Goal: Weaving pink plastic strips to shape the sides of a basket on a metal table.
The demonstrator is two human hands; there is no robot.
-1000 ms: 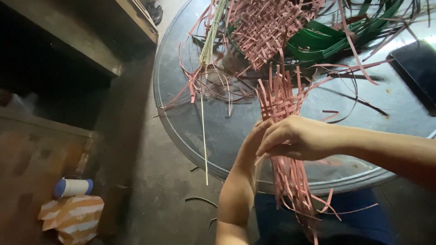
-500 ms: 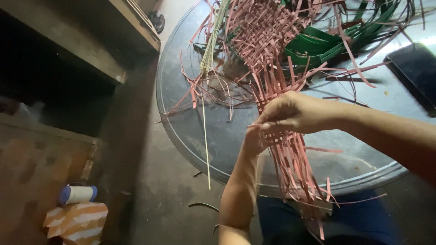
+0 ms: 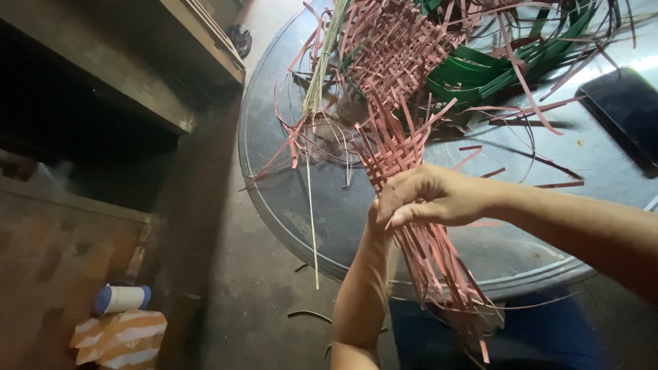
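Pink woven strips (image 3: 404,151) in right hand (image 3: 428,195) and left hand (image 3: 375,214), fingers (image 3: 404,218) closed on them.

Dim scene, glare on the table (image 3: 589,147) upper right, dark left side.

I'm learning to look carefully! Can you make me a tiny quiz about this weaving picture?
1. True or false: the strips that both hands grip are pink.
2. What colour is the bundle behind the woven mat? A green, B yellow, C white.
3. Which hand lies on top of the strips?

Key: 1 true. 2 A. 3 The right hand; the left hand comes up from underneath.
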